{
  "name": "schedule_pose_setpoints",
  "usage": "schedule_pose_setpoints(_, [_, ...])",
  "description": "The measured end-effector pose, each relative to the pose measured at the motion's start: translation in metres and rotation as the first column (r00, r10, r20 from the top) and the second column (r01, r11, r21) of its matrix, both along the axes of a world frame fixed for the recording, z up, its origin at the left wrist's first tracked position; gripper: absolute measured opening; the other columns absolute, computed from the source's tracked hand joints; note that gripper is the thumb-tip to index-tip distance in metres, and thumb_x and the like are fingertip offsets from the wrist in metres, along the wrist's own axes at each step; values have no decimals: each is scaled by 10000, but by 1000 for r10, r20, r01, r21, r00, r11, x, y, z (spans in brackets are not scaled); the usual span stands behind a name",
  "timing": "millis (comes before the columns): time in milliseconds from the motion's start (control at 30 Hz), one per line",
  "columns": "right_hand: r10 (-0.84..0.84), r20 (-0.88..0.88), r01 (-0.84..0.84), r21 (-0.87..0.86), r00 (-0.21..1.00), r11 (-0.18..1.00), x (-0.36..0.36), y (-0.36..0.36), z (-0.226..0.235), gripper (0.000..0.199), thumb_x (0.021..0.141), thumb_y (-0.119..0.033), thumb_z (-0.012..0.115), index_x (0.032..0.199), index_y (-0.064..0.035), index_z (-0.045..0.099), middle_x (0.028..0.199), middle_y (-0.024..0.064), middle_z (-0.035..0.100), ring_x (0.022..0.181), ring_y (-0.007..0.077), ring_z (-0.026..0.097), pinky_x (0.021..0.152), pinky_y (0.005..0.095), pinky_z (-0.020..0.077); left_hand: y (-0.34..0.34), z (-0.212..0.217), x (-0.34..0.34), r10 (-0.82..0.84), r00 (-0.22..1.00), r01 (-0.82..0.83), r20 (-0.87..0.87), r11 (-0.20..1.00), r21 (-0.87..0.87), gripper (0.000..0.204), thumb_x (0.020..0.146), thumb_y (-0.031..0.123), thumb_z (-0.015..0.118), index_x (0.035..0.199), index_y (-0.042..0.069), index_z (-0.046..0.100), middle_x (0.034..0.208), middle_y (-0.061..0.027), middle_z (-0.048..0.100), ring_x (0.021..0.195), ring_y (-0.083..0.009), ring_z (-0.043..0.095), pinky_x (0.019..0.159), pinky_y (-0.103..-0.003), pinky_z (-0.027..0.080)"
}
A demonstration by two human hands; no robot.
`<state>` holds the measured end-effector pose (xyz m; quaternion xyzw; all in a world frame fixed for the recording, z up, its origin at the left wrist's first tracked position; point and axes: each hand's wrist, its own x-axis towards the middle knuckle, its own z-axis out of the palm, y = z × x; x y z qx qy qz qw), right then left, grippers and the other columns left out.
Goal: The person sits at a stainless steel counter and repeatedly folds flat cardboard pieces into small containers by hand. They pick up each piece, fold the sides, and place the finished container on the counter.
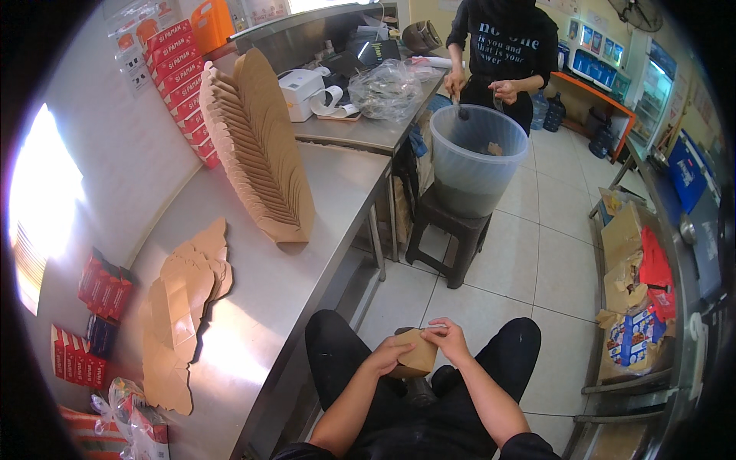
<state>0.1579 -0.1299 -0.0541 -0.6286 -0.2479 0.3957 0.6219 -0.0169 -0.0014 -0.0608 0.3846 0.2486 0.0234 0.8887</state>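
Observation:
Over my lap, between my knees, I hold a small brown cardboard box (418,358). My left hand (389,355) grips its left side, with the fingers laid over the near face. At the upper right edge, the fingers of my right hand (449,340) are closed in a pinch on the cardboard. On the steel table (253,303) to my left lies a loose pile of flat brown carton blanks (178,307). Farther back on that table stands a tall, leaning row of nested brown cartons (264,153).
Ahead, another person (502,54) stirs in a large translucent bucket (479,153) on a dark plastic stool (452,230). Red boxes (180,92) are stacked by the left wall. A steel counter with a cluttered lower shelf (632,284) runs along the right.

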Motion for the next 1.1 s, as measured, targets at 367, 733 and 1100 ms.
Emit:
schedule_pose_setpoints(367, [2, 159, -16, 86, 987, 996, -6, 1, -16, 202, 876, -134, 870, 957, 9, 753, 1024, 115, 790, 944, 149, 723, 893, 318, 572, -4, -3, -1, 42, 998, -44, -36, 997, -56, 448, 1022, 125, 681, 1422, -31, 555, 1337, -137, 661, 1225, -250, 664, 1056, -407, 535])
schedule_pose_setpoints(733, [44, 115, -51, 57, 992, 997, -5, -2, -13, 162, 930, -120, 812, 976, 25, 752, 1064, 127, 783, 967, 149, 714, 918, 311, 561, -2, -9, -2, 48, 998, -50, -27, 994, -95, 421, 1029, 119, 665, 1409, -29, 559, 1337, -145, 659, 1229, -269, 664, 1073, -421, 527])
schedule_pose_setpoints(1100, [360, -90, -369, -104, 928, 924, 39, -15, -12, 238, 921, -101, 805, 1125, 12, 760, 1065, 78, 779, 968, 144, 719, 900, 306, 558, -4, -5, -8, 7, 998, 9, 59, 964, -267, 468, 1033, 150, 664, 1449, -17, 527, 1395, -146, 633, 1274, -258, 634, 1101, -427, 505])
